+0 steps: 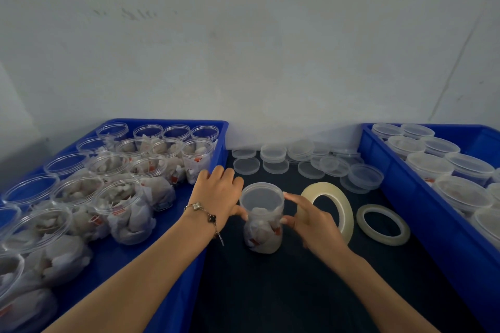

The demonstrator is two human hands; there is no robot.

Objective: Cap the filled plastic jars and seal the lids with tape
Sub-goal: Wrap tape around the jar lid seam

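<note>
Capped jar [262, 217] standing upright mid-worktop, pretty much dead centre between the 2 blue bins, long axis vertical. Lid [262, 194] already seated on top, looks like; no tape visible on it yet, though clear tape would be hard to spot anyway.

Left hand [219, 192] against the jar's left side, thumb pressing near the lid seam, other fingers spread loosely past the rim toward the left bin [189, 265]. More steadying than gripping.

Right hand [311, 220] on the jar's right side, fingers partly curled, tips touching the wall just under the lid. Tape roll [328, 207] standing on edge right behind that hand, tucked against it. Can't tell if actually gripped or just leaning there.

So, jar flanked on both sides, both hands equally close, tape on the right-hand side. Probably next: pull the tape end across to the lid seam, with the left hand keeping the jar from spinning.

Second, flat roll [382, 224] lying further toward the right bin [405, 197]. Loose lids [311, 162] scattered along the back edge.
</note>
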